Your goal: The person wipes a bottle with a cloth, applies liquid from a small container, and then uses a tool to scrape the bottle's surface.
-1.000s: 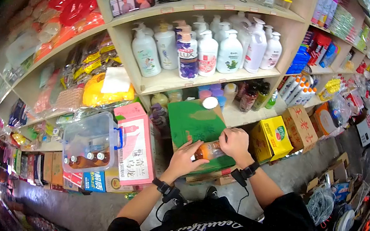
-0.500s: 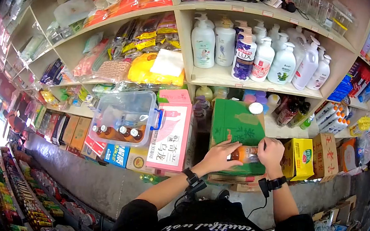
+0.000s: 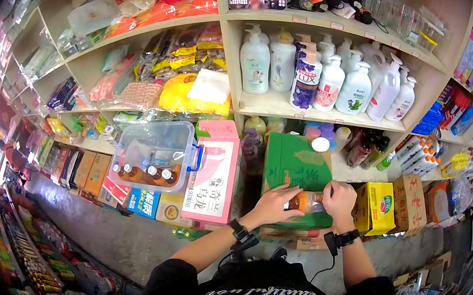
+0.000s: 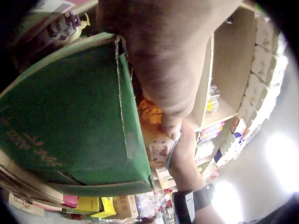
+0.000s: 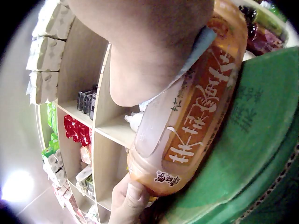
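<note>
A plastic bottle of orange-brown drink lies on its side over the front part of a green carton. In the right wrist view its printed label faces the camera. My left hand grips one end of the bottle, thumb along its near side. The right hand is curled over the other end and presses a thin pale-blue cloth against the bottle. Most of the cloth is hidden under that hand.
A clear plastic bin with several brown bottles stands left, beside a pink carton. A white round lid sits at the green carton's back. Right stand a yellow box and a brown carton. Pump bottles line the shelf behind.
The head view has swung left, so the scene sits further right than a second ago. Both hands stay on the bottle, with only slight shifts.
</note>
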`<state>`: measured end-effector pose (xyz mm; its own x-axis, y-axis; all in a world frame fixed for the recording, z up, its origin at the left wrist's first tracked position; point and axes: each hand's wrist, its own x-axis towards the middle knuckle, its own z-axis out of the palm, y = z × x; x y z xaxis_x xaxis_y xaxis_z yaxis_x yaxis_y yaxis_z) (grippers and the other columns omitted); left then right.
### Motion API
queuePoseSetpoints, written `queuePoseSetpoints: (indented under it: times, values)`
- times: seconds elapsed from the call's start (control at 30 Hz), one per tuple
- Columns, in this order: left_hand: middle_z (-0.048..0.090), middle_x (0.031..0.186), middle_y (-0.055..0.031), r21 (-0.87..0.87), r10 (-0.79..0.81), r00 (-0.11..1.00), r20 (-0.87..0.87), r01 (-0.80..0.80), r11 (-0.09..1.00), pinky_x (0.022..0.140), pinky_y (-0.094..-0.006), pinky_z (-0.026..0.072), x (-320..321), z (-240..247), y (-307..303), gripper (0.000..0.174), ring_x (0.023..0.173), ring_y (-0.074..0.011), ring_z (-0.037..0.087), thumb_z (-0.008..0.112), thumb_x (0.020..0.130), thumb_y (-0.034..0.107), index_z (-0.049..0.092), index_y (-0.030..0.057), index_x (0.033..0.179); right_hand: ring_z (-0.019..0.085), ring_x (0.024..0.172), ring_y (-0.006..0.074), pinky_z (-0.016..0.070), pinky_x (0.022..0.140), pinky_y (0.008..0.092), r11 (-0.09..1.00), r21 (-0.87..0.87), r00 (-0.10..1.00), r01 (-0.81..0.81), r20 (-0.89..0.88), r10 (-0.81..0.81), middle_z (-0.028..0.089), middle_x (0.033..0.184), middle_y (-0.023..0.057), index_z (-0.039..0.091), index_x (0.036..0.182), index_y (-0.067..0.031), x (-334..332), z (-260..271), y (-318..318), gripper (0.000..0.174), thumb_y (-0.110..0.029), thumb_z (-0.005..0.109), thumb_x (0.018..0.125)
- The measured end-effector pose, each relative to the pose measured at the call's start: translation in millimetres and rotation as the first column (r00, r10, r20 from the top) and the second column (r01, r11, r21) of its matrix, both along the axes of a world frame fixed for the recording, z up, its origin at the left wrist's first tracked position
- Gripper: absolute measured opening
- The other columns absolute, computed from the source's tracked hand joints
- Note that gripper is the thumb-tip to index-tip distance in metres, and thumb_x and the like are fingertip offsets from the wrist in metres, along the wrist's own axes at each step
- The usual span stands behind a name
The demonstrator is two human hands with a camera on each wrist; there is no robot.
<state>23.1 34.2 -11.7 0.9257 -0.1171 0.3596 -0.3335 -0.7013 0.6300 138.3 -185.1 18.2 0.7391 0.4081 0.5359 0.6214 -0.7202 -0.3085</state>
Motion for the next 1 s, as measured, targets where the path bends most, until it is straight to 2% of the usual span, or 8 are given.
queuePoseSetpoints:
  times: [0.1,0.83,1.0]
  values:
    - [0.07,0.14,-0.0193,0.018,0.016,1.0,-0.011,-0.016,1.0,0.111,-0.0476,0.0531,-0.6,-0.2,0.1,0.079,0.134,-0.0415,0.063,0.084,0.087,0.056,0.064,0.0061,0.145,0.068,0.069,0.039,0.0547,0.069,0.0495,1.0,0.012,1.0,-0.002,0.021,0.002,0.07,0.074,0.0187,0.067,0.074,-0.0026,0.1,0.5,0.4,0.022,-0.019,0.066,0.089]
    - [0.066,0.148,-0.017,-0.005,-0.015,0.999,-0.04,0.015,1.0,0.115,-0.0486,0.0506,-1.2,0.4,1.5,0.083,0.141,-0.041,0.058,0.081,0.088,0.061,0.062,0.0087,0.149,0.068,0.07,0.0394,0.0541,0.068,0.0497,1.0,0.008,0.999,-0.001,0.042,0.001,0.07,0.074,0.018,0.067,0.074,-0.0036,-0.5,-4.5,-1.4,0.021,-0.018,0.065,0.089]
    - [0.066,0.148,-0.0166,0.004,-0.013,0.999,-0.031,0.013,1.0,0.115,-0.0484,0.0504,0.0,-2.9,1.5,0.082,0.141,-0.041,0.058,0.081,0.088,0.061,0.062,0.0092,0.15,0.068,0.075,0.0415,0.054,0.071,0.0525,0.999,-0.02,0.999,0.029,-0.017,-0.03,0.07,0.077,0.0193,0.069,0.077,-0.0048,-0.5,-4.3,-1.4,0.022,-0.02,0.064,0.092]
